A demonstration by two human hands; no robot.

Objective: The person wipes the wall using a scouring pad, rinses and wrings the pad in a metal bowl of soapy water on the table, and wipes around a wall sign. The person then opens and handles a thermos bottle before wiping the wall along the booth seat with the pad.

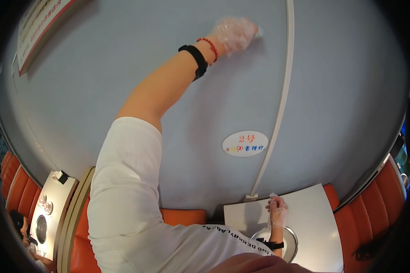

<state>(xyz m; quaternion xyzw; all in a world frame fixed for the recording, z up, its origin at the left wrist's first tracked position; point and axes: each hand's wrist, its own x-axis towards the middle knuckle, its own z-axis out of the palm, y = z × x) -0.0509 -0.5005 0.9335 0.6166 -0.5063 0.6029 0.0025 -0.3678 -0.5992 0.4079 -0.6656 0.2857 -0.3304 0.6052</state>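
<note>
My left hand [236, 34], in a clear plastic glove, is raised high against the grey wall [205, 109]. Its fingers are closed round a small pale thing [259, 32], mostly hidden by the hand, at the wall surface. A red bead bracelet [212, 48] and a black wristband [197, 59] are on that wrist. Lower right, my right hand [278, 211] hangs over a pale table [314, 218], also gloved. Its fingers are loosely bent and I see nothing in them. Below that hand is a round metal-rimmed fitting [296, 243] in the table.
A white cable cover [282, 100] runs down the wall beside an oval sign [245, 144]. A framed notice [38, 29] hangs upper left. Orange seats [369, 218] flank the table. At the left, another person's hand [27, 230] is near a second table [61, 200] with stacked dishes [44, 204].
</note>
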